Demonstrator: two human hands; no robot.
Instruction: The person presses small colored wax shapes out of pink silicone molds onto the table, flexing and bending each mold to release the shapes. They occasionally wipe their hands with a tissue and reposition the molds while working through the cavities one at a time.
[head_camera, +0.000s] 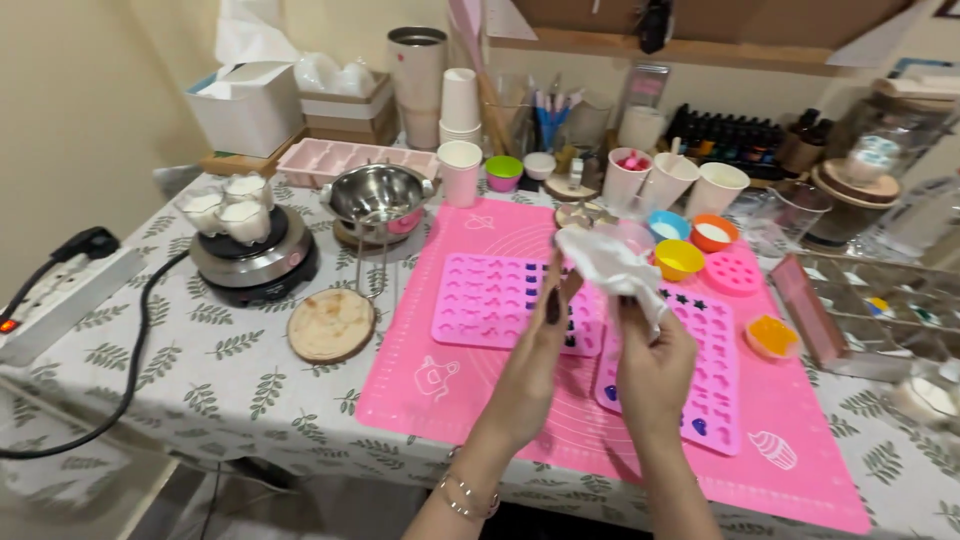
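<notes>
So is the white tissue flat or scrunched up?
Scrunched: the tissue bunches in folds between both hands, left hand and right hand.

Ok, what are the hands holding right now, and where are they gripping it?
A crumpled white tissue, held above the pink moulds. The right hand pinches its lower end between the fingertips; the left hand touches its left edge with fingers raised.

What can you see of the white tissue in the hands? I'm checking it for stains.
The white tissue is thin, soft-looking paper, crumpled and bunched into loose folds. Both hands hold it up above the pink silicone moulds: the left hand pinches its near edge, the right hand grips its lower right part. It hangs free of the pink mat. No clear stain shows, though the folds hide much.
</notes>
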